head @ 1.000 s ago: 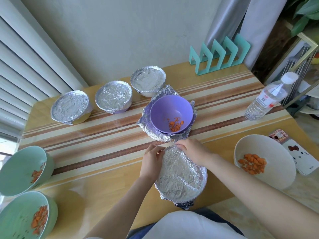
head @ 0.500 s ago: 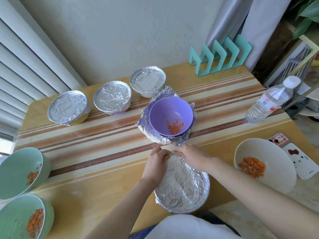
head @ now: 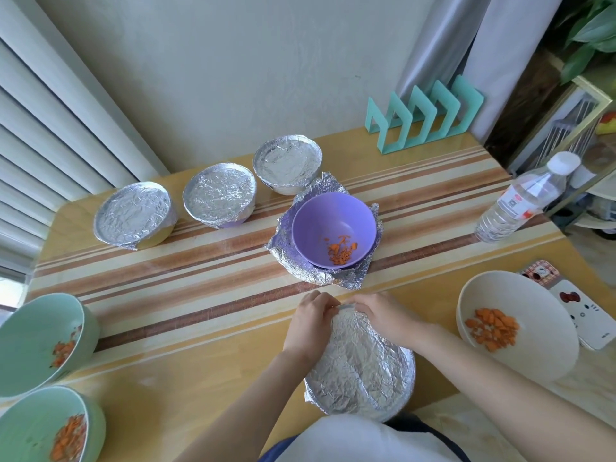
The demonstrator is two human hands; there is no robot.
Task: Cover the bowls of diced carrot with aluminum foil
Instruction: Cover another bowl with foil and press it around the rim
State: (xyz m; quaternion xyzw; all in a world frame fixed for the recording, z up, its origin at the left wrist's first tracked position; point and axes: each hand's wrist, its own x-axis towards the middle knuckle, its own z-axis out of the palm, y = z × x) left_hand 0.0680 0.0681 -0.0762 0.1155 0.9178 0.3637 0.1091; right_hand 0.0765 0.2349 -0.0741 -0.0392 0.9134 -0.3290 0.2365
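Note:
A foil-covered bowl point(head: 361, 368) sits at the table's near edge. My left hand point(head: 308, 323) and my right hand point(head: 383, 316) curl over its far rim, pressing the foil edge down, fingertips nearly meeting. Beyond them a purple bowl point(head: 333, 230) with diced carrot stands uncovered on a crumpled foil sheet point(head: 283, 258). Three foil-covered bowls point(head: 220, 196) line the back. Two green bowls point(head: 36, 341) with carrot sit at the left, a white bowl point(head: 513, 328) with carrot at the right.
A clear water bottle point(head: 520, 198) stands at the right edge of the table. A teal rack point(head: 423, 118) stands at the back by the wall. A phone and a patterned case point(head: 583, 311) lie beside the white bowl.
Both hands have slid together along the far rim of the near bowl, folding the foil down. The loose foil flap at the bowl's near side is now tucked.

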